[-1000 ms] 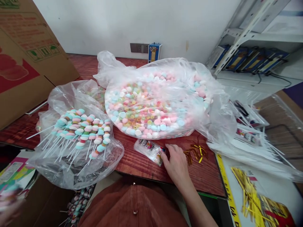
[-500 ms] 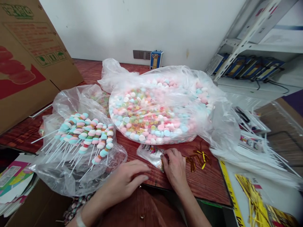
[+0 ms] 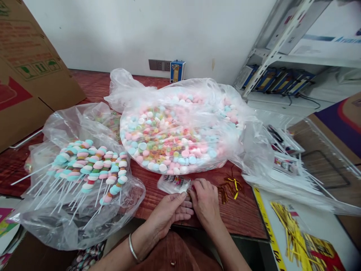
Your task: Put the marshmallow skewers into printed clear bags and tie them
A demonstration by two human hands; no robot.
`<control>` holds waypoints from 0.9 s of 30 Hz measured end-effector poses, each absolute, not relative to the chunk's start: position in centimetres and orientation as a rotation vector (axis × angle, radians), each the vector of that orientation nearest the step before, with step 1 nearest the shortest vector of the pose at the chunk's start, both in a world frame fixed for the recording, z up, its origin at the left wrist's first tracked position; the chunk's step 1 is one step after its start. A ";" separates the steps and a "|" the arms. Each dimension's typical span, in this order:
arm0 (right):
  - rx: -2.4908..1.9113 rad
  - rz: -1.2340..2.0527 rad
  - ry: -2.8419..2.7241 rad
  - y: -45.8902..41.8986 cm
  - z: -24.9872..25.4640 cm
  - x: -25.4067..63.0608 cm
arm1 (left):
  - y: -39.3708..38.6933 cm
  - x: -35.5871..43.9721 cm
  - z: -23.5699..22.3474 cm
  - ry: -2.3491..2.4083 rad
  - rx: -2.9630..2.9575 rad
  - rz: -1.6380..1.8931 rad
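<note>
Now palm-up: left hand [image 3: 169,214] meets right hand [image 3: 205,199]

Hands were apart last frame. Left fingers loosely open; right curled beside small clear packet [image 3: 171,183], grip unclear. Packet lies near front edge of counter [image 3: 239,224], centre. Large bag [image 3: 126,88] holds marshmallows [image 3: 159,167]; left bag [image 3: 53,235] carries candy sticks [image 3: 93,167]. White wall [image 3: 126,37] behind.

Glossy, wrinkled clear plastic of a large bag [image 3: 238,137] catches the light at 12 o'clock over matt marshmallows [image 3: 153,166], above a wood-grained tabletop [image 3: 239,220] with a low sheen. Matt brown cardboard forms a box [image 3: 42,84] at 10 o'clock; smooth, white-painted metal, a shelf post [image 3: 272,56] at 2. Shiny gold foil ties [image 3: 295,235] gleam at 4, a clear plastic packet [image 3: 170,183] at 6, a polished metal bangle [image 3: 132,248] at 7.
</note>
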State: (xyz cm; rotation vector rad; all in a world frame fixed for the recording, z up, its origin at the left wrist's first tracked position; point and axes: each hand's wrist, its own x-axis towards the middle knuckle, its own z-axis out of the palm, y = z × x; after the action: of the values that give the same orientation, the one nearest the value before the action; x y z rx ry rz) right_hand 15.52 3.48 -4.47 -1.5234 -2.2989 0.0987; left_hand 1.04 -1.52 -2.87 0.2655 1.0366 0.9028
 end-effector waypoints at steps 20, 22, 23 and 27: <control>-1.351 1.042 -1.223 -1.3 -2.2 18.1 | -0.8 3.4 -1.5 0.841 0.096 1.271; -1.307 1.185 -1.026 -1.3 -2.7 17.6 | -0.9 3.6 -1.6 0.881 0.155 1.267; -1.303 1.184 -0.991 -1.2 -3.0 17.3 | -0.9 3.6 -1.8 0.903 0.173 1.277; -1.304 1.150 -1.057 -0.8 -3.7 16.4 | -0.8 3.1 -2.3 0.959 0.195 1.318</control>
State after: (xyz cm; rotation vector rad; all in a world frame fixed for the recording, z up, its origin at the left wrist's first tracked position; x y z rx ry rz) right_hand 16.36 -0.81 -3.72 -1.3042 -1.0570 1.1499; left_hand 3.15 -0.79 -2.28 0.1947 0.9588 1.3179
